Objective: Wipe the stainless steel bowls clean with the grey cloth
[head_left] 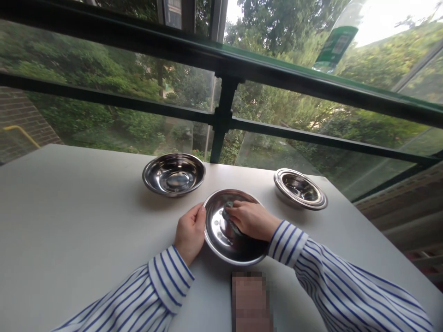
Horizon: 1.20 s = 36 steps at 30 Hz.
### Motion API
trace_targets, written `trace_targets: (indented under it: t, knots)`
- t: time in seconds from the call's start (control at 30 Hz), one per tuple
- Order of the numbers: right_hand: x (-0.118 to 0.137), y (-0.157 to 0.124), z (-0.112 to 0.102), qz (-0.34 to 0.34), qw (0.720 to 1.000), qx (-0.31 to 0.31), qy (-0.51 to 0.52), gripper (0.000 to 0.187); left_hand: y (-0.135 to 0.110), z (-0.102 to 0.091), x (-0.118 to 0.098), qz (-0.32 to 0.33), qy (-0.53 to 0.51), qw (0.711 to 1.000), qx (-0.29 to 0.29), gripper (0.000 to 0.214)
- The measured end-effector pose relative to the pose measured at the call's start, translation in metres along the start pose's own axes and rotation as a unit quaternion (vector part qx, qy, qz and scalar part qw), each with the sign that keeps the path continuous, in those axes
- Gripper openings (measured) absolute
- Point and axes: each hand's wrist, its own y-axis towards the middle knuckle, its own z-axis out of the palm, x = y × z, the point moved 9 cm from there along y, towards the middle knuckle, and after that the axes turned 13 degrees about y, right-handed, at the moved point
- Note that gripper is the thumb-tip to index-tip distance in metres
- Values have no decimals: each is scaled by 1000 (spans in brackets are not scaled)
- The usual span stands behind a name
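A shiny stainless steel bowl (216,240) is at the middle of the white table, tipped slightly, its inside facing me. My left hand (191,233) grips its left rim, with the thumb over the edge and the fingers mostly hidden behind. Inside the bowl, my right hand (252,219) has its fingers closed on a small grey-green wad (229,210), pressed near the bottom. Whether that wad is cloth or a scouring pad I cannot tell. Round light spots show on the bowl's inner surface.
Another steel bowl (178,182) stands at the back left. Stacked-looking steel bowls (300,189) sit at the back right. A blurred, phone-shaped object (252,302) lies near the front. Beyond the white table (86,221), a green-labelled bottle (335,44) stands on the dark railing (277,67).
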Motion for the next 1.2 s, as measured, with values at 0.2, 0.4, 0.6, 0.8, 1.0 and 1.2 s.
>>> trace_targets:
  t: [0.2,0.4,0.6,0.8,1.0,1.2]
  knots:
    - [31,-22,12,-73,994,74,28,20,1,-1,1,-15,-10,1000,-7,30]
    - [21,-20,11,-48,997,67,12,21,1,0,-1,-6,-6,1000,8,31]
    - [11,-12,3,-10,1000,24,-14,26,-1,-2,0,-8,4,1000,-7,30]
    - [36,-26,14,-84,993,78,20,18,-1,-1,-1,-9,6,1000,-8,28]
    - [3,-4,0,-5,1000,19,-7,27,0,-1,-1,1,9,1000,0,29]
    - [41,-19,15,-103,991,83,23,17,-1,-2,3,-15,1,1000,-7,31]
